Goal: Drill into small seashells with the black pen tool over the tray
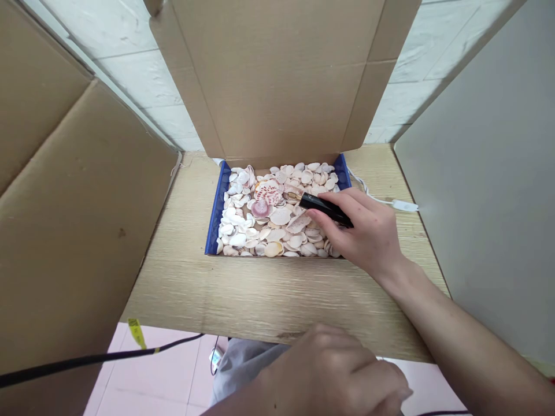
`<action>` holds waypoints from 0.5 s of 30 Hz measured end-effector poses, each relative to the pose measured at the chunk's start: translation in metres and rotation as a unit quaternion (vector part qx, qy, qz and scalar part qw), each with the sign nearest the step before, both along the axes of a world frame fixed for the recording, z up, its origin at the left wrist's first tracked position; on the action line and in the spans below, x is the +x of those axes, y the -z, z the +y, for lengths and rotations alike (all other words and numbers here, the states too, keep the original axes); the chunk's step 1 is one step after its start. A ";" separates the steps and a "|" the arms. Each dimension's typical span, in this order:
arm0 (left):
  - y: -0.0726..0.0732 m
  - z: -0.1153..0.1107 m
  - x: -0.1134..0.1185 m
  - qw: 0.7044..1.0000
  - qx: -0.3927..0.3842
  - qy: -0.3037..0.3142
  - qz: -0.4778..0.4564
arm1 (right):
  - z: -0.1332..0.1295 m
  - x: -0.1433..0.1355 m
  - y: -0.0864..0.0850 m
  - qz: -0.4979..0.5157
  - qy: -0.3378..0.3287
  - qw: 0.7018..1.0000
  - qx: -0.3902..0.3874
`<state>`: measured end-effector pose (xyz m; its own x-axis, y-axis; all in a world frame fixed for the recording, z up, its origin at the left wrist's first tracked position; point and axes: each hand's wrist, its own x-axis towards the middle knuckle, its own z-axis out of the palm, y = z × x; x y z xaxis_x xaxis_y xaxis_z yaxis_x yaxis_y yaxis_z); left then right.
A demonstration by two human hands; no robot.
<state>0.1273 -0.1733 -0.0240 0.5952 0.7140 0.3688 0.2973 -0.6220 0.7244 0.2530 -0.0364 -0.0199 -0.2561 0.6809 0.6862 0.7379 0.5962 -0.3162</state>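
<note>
My right hand [366, 228] is closed around a black pen-like tool [327, 210] with a brass-coloured tip. The tip points left, over pale seashells [299, 231] that fill a shallow blue-sided box [214, 219]. Just left of the tip lie a red-speckled shell [269, 192] and a purple ribbed shell [261, 208]. Low in the view, in front of the table's near edge, my left hand [342, 370] has its fingers curled; what they hold, if anything, is hidden.
The box's cardboard lid [281, 75] stands up behind it. A large cardboard panel [82, 219] rises at left, a grey panel [485, 173] at right. A white cable with an inline switch [404, 205] lies right of the box. A black cable [87, 359] crosses the lower left.
</note>
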 end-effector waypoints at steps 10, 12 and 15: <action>-0.004 0.011 -0.007 0.953 -0.225 -0.135 -0.151 | 0.000 -0.001 0.000 0.013 0.003 0.999 -0.029; -0.004 0.011 -0.009 0.935 -0.266 -0.148 -0.181 | 0.000 -0.001 0.000 0.009 0.002 1.000 -0.025; -0.001 0.010 -0.009 0.923 -0.274 -0.148 -0.228 | 0.000 -0.001 0.000 0.005 0.002 1.000 -0.019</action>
